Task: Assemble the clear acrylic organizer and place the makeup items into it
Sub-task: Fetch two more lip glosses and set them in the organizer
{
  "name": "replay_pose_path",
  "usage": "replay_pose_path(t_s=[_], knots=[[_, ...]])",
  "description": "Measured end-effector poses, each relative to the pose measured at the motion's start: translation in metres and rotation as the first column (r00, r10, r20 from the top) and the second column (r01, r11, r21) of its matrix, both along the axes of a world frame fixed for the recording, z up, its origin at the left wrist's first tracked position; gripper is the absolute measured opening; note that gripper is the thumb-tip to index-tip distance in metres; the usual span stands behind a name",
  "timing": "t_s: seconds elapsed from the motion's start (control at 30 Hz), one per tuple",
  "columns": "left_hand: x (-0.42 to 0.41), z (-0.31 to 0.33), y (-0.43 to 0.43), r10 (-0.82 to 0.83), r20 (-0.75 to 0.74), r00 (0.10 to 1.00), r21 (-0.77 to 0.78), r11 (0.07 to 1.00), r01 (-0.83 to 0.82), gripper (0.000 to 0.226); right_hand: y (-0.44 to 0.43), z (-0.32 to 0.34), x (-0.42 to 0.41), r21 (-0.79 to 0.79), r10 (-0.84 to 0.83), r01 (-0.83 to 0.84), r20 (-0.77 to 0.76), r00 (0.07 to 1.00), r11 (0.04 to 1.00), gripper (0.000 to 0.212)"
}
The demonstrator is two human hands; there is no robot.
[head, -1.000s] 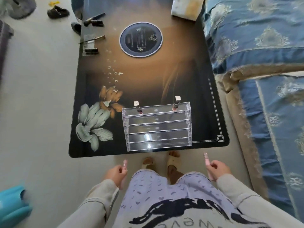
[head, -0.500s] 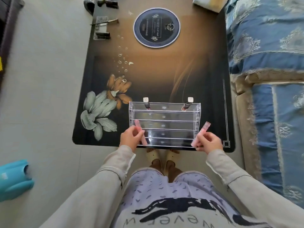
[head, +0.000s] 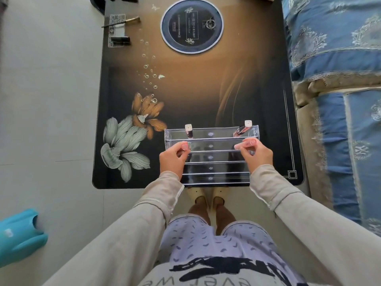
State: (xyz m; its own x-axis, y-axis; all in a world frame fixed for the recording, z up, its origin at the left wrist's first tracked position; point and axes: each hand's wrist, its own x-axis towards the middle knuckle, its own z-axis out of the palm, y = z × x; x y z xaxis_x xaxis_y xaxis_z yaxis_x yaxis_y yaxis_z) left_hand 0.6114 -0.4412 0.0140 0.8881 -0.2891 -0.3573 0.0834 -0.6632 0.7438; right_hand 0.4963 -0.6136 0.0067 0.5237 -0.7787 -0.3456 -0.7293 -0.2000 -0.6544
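Left hand [head: 172, 159]: fingers curled, pinching a pink tube [head: 184, 145] over the left end of the clear acrylic organizer [head: 214, 168], at its second tier from the far side. Right hand [head: 258, 156]: same pinch on a second pink tube [head: 246, 143], at the right end of that tier. Cannot tell whether either tube touches the shelf.

Organizer's far tier: left white-capped bottle [head: 188, 131] upright, right white-capped bottle [head: 244, 127] leaning.

Organizer sits at the near edge of the dark flower-print table [head: 195, 100]. Beyond the organizer: round black disc [head: 191, 24]. Far-left of it: small clear tray [head: 116, 30] carrying dark sticks. Right of it: blue patterned cover [head: 340, 48]. Near-left, on the floor: teal object [head: 18, 236].
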Motion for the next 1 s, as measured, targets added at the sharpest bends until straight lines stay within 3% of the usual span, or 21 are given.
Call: replay_pose_path(t_s=[0.2, 0.3, 1.0], knots=[[0.005, -0.007, 0.003, -0.060, -0.044, 0.997, 0.061, 0.996, 0.063, 0.023, 0.000, 0.002, 0.005, 0.005, 0.012, -0.011, -0.077, 0.997, 1.000, 0.019], [0.007, -0.009, 0.001, -0.113, -0.059, 0.992, 0.079, 0.990, 0.117, 0.023, 0.002, 0.005, 0.007, -0.033, 0.092, -0.096, -0.121, 0.988, 0.995, 0.019], [0.010, 0.004, -0.011, -0.259, -0.108, 0.960, 0.174, 0.946, 0.275, 0.024, -0.006, 0.008, 0.008, 0.021, 0.239, -0.239, -0.187, 0.953, 0.971, 0.021]])
